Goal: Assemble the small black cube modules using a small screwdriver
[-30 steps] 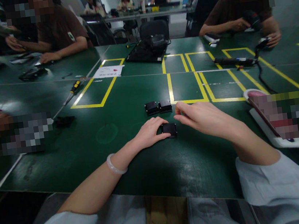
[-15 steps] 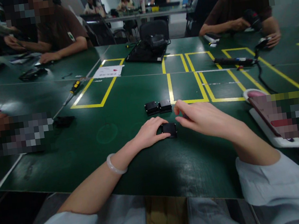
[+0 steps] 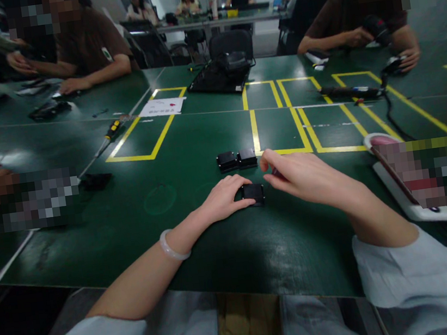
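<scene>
Steadying the block [image 3: 254, 192] mid-frame, presumably, our left hand [image 3: 222, 198] clamps it; our right hand [image 3: 299, 175] (grip: we can't tell) curls beside.

One head-worn view, forward and down across a green table [image 3: 218, 256]

The camera sits on the person's head, above the table's near edge, and faces forward with a downward pitch. The sleeves [image 3: 422, 273] come in from the lower corners, nearest the lens; the left hand [image 3: 223, 198] and right hand [image 3: 298, 174] lie close, around mid-frame. Beyond them the view runs out to a far table [image 3: 263, 17] near the top edge. Coverage is wide, taking in co-workers [image 3: 88, 48] on both sides
</scene>
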`<action>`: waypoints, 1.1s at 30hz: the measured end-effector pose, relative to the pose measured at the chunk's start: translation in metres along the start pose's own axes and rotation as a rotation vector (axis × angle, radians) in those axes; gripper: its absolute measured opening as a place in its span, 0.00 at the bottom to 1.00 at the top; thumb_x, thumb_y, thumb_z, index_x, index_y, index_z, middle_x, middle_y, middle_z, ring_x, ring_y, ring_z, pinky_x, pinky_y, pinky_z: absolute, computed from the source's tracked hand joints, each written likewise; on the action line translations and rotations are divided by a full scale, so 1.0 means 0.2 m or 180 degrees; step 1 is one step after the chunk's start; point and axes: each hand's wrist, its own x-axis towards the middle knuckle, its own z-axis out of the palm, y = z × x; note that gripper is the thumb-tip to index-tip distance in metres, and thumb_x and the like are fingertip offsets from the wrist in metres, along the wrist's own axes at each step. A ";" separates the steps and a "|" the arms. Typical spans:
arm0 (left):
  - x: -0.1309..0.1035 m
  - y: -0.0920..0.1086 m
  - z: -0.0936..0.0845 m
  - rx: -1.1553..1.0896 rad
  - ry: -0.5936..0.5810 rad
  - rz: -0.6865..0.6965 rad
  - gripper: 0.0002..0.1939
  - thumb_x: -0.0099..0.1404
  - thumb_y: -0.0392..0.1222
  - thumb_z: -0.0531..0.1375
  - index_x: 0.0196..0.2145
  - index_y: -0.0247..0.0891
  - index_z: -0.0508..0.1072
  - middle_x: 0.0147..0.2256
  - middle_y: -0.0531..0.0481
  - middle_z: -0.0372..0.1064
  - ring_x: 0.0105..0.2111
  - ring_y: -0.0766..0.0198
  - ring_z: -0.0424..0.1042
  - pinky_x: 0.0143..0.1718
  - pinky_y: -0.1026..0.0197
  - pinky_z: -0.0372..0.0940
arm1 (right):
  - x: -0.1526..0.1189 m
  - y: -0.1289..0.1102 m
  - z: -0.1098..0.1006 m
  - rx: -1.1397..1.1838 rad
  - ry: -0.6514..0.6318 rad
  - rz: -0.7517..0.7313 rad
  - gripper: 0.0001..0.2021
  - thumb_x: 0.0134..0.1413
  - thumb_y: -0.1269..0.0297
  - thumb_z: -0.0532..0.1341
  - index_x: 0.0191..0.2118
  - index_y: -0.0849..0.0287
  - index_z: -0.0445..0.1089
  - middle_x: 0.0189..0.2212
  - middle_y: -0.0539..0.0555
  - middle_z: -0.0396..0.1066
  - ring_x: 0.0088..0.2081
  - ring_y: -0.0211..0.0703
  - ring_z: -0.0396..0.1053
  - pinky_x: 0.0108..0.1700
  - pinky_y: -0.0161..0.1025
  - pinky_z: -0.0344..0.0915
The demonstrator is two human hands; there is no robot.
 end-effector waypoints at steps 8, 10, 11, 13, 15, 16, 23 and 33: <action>0.00 0.00 0.00 -0.0028 -0.0028 -0.0017 0.21 0.66 0.54 0.60 0.51 0.40 0.67 0.45 0.45 0.68 0.45 0.53 0.67 0.47 0.53 0.63 | 0.01 -0.01 -0.01 -0.0377 -0.0094 0.0113 0.13 0.66 0.58 0.49 0.37 0.57 0.66 0.24 0.52 0.70 0.25 0.41 0.65 0.27 0.36 0.45; 0.00 0.00 0.00 -0.0044 -0.0042 -0.0022 0.20 0.66 0.54 0.60 0.50 0.40 0.68 0.45 0.45 0.68 0.45 0.53 0.67 0.47 0.53 0.63 | 0.01 -0.01 -0.01 -0.0336 -0.0111 0.0096 0.11 0.66 0.60 0.48 0.39 0.57 0.66 0.24 0.52 0.70 0.26 0.41 0.65 0.27 0.36 0.45; 0.00 0.00 -0.01 -0.0049 -0.0044 -0.0026 0.20 0.66 0.54 0.60 0.50 0.40 0.68 0.45 0.45 0.68 0.45 0.53 0.67 0.47 0.53 0.63 | 0.01 -0.01 -0.01 -0.0283 -0.0110 0.0078 0.11 0.66 0.61 0.48 0.41 0.57 0.66 0.25 0.51 0.70 0.26 0.41 0.65 0.27 0.36 0.45; 0.00 0.01 -0.01 -0.0049 -0.0045 -0.0035 0.20 0.66 0.55 0.60 0.50 0.40 0.68 0.45 0.45 0.68 0.45 0.53 0.67 0.46 0.53 0.63 | 0.01 -0.01 -0.02 -0.0173 -0.0109 0.0043 0.10 0.65 0.62 0.49 0.44 0.57 0.64 0.26 0.51 0.70 0.25 0.40 0.64 0.27 0.36 0.46; 0.00 0.01 -0.01 -0.0039 -0.0054 -0.0041 0.20 0.66 0.55 0.60 0.50 0.40 0.68 0.45 0.45 0.69 0.45 0.53 0.67 0.45 0.53 0.63 | 0.00 -0.01 -0.02 -0.0106 -0.0132 0.0020 0.09 0.63 0.64 0.50 0.46 0.57 0.62 0.27 0.50 0.70 0.25 0.39 0.64 0.27 0.35 0.46; 0.00 0.01 -0.01 -0.0032 -0.0052 -0.0040 0.20 0.66 0.55 0.59 0.49 0.40 0.68 0.45 0.45 0.68 0.45 0.53 0.67 0.45 0.53 0.63 | 0.00 -0.01 -0.02 -0.0094 -0.0145 0.0019 0.09 0.62 0.65 0.50 0.46 0.57 0.62 0.27 0.50 0.70 0.25 0.39 0.63 0.27 0.35 0.46; 0.00 0.00 0.00 -0.0033 -0.0041 -0.0018 0.20 0.66 0.54 0.60 0.50 0.40 0.68 0.45 0.45 0.69 0.45 0.53 0.68 0.47 0.52 0.63 | 0.00 -0.02 -0.01 -0.0240 -0.0119 0.0120 0.11 0.65 0.56 0.49 0.42 0.56 0.63 0.24 0.50 0.68 0.25 0.41 0.64 0.27 0.36 0.45; 0.00 0.00 0.00 -0.0016 -0.0003 -0.0001 0.19 0.66 0.55 0.60 0.49 0.40 0.68 0.45 0.46 0.69 0.44 0.54 0.68 0.46 0.53 0.63 | -0.01 -0.01 -0.02 0.0021 -0.0144 0.0002 0.10 0.61 0.65 0.51 0.47 0.56 0.60 0.28 0.50 0.70 0.26 0.39 0.64 0.28 0.35 0.47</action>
